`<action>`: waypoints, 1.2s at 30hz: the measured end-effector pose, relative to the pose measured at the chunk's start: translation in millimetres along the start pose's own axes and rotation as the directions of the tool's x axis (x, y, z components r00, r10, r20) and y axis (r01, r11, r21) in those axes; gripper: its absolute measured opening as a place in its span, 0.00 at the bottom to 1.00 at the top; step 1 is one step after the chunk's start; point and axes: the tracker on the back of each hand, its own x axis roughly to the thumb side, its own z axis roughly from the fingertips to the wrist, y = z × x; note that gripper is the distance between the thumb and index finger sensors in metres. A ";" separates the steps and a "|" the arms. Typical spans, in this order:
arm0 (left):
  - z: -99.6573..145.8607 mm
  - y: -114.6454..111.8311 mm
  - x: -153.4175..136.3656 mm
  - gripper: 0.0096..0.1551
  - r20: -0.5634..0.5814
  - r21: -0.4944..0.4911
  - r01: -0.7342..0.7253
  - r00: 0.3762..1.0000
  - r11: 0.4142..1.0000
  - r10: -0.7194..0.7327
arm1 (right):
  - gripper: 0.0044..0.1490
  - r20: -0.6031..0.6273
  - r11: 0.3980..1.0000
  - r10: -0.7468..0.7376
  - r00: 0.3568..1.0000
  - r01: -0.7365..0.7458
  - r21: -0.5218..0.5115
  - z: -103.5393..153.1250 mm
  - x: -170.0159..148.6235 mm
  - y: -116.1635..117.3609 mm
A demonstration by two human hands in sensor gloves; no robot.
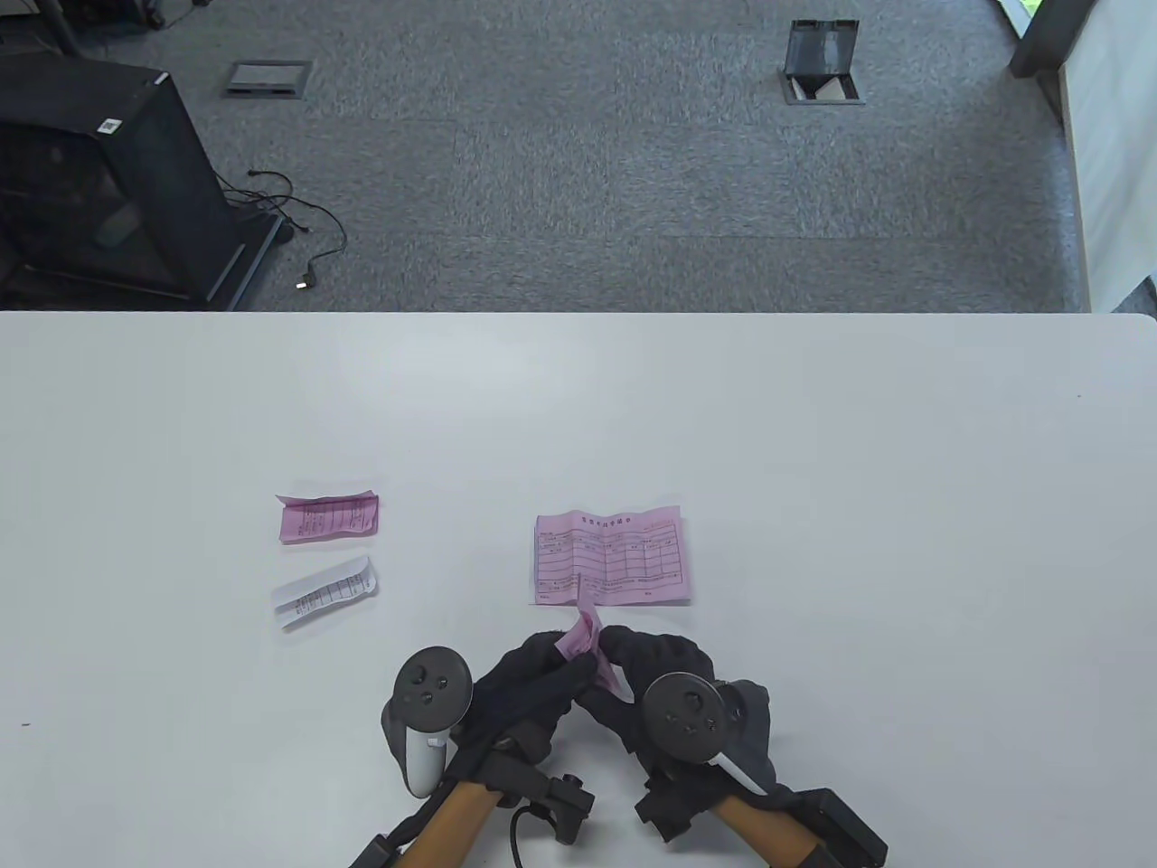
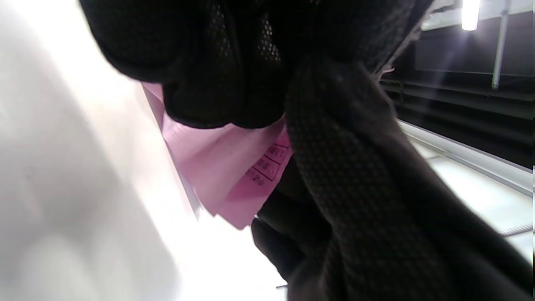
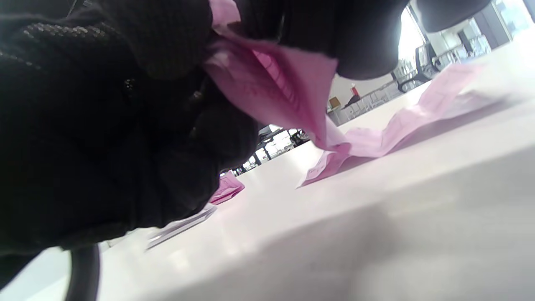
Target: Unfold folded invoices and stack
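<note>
Table view: both hands meet just this side of the unfolded pink invoice [image 1: 610,556] lying flat on the worktop [image 1: 813,452]. The left hand [image 1: 520,692] and right hand [image 1: 660,674] each have fingers pinched on a folded pink invoice [image 1: 586,644] held between them. Well left of the flat sheet sit a folded pink slip [image 1: 327,517] and a folded white slip [image 1: 324,592].

Left wrist view: fingers [image 2: 217,83] clamped on pink paper, print showing.

Right wrist view: the fold is partly opened, its lower edge near the flat sheet.

Risk, I'd guess: thin paper, tight pinches, so pulling too hard could tear it along the crease.
</note>
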 end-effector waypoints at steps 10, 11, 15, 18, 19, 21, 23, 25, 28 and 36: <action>-4.0 3.5 1.2 0.20 0.041 -0.146 -0.019 0.999 0.989 0.025 | 0.47 0.007 0.948 -0.294 0.956 0.290 0.134 -8.9 -17.7 3.4; -4.2 4.3 1.2 0.20 0.048 -0.153 -0.015 0.999 0.988 0.023 | 0.45 0.009 0.937 -0.323 0.947 0.318 0.142 -10.5 -20.2 2.7; -3.7 5.2 2.4 0.20 0.063 -0.139 -0.010 0.998 0.990 0.019 | 0.41 0.001 0.919 -0.373 0.928 0.369 0.139 -12.3 -24.2 1.1; -2.8 6.8 3.3 0.20 0.065 -0.120 -0.002 0.998 0.993 0.010 | 0.37 -0.003 0.916 -0.383 0.924 0.380 0.129 -13.4 -26.7 -0.7; -2.3 8.1 3.6 0.20 0.066 -0.105 -0.001 0.998 0.994 0.008 | 0.35 -0.012 0.912 -0.392 0.920 0.390 0.124 -14.1 -28.3 -1.8; -1.8 11.1 4.5 0.20 0.062 -0.080 0.001 0.998 0.997 0.004 | 0.30 -0.036 0.914 -0.393 0.919 0.395 0.098 -15.6 -32.1 -5.5; -0.5 16.2 6.6 0.21 0.055 -0.052 0.021 0.998 0.998 -0.018 | 0.27 -0.063 0.929 -0.361 0.930 0.364 0.058 -17.3 -37.1 -11.5; 0.5 23.7 8.5 0.21 0.048 -0.002 0.055 0.997 0.999 -0.054 | 0.26 -0.084 0.946 -0.321 0.943 0.324 0.021 -19.5 -44.3 -18.9; 1.2 39.4 10.2 0.23 0.028 0.089 0.130 0.991 0.988 -0.133 | 0.26 -0.166 0.956 -0.293 0.942 0.294 -0.016 -23.4 -60.1 -29.7; -3.5 48.9 10.2 0.26 -0.052 0.142 0.389 0.921 0.910 -0.386 | 0.24 -0.258 0.987 -0.125 0.958 0.145 0.062 -28.2 -74.5 -29.2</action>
